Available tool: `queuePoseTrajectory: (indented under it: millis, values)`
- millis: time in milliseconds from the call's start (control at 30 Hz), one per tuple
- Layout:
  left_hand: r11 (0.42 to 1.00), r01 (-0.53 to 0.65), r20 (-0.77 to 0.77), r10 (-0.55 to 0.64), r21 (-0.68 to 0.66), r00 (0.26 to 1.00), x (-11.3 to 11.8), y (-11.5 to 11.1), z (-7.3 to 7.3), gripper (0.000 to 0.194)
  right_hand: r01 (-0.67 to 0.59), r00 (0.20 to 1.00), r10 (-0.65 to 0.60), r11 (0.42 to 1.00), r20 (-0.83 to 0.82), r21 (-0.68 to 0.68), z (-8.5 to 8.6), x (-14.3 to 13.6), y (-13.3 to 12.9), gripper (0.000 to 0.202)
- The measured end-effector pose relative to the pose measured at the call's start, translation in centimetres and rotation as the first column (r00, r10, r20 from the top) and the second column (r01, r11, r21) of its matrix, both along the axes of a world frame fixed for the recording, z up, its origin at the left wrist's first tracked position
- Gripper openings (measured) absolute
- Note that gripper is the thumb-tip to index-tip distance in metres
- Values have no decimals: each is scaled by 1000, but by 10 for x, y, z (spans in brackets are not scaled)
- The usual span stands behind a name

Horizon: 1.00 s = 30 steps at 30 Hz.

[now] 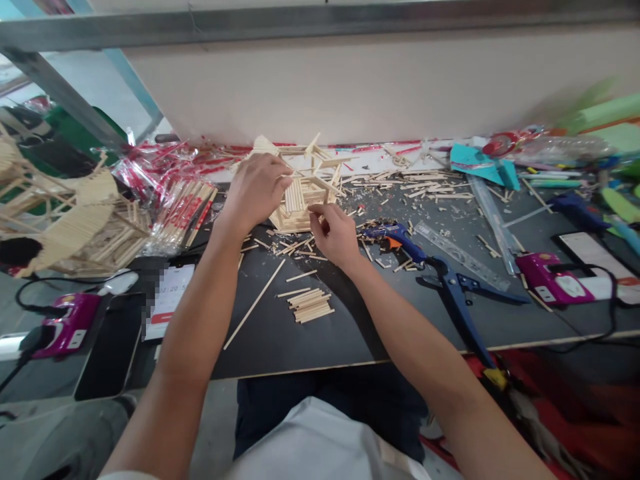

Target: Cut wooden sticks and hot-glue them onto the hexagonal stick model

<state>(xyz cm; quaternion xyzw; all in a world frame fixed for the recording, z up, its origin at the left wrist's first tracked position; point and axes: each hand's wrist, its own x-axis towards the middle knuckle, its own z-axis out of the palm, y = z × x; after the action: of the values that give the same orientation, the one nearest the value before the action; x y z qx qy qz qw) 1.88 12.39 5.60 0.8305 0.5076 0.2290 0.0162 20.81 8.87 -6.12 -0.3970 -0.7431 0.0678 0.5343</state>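
A small model built of thin wooden sticks (296, 197) stands on the dark tabletop in front of me. My left hand (260, 187) is at its left side, fingers curled over the upper edge and gripping it. At the model's lower right, my right hand (335, 233) has thumb and forefinger pinched close against the sticks; whatever lies between those fingertips is hidden. Nearer to me lie a neat bunch of short cut sticks (311, 306) and one long stick (254, 305). A blue glue gun (403, 240) rests just right of my right hand.
Blue-handled cutters (455, 293) and a clear ruler (455, 250) lie at right. Stick scraps (420, 187) litter the back. Wrapped chopstick bundles (183, 210), a larger stick model (75, 220), phones (111, 347) and a purple power adapter (67, 325) occupy the left.
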Motion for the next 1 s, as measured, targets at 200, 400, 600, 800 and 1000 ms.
queuePoseTrajectory:
  millis: [200, 400, 600, 800, 1000]
  values:
    - [997, -4, 173, 18, -78, 985, 1, 14, 2, 22, 8, 1000, -7, 1000, -2, 19, 0, 1, 0, 17]
    - [988, -50, 207, 80, -149, 975, 3, 31, -1, 23, 4, 1000, -4, 1000, 6, -2, -3, 2, 1, 17]
    - [982, -112, 196, 142, -154, 970, 9, 34, 0, 23, 10, 1000, -10, 1000, -3, 12, -2, 2, 0, 17]
    - [971, -216, 247, 235, -104, 940, 8, 33, -1, 21, -5, 1000, 5, 1000, 11, -22, -3, 0, -2, 16]
    - [964, -221, 539, 266, -148, 799, -10, 29, 10, 10, 9, 1000, -8, 1000, 17, -18, -4, -1, -2, 15]
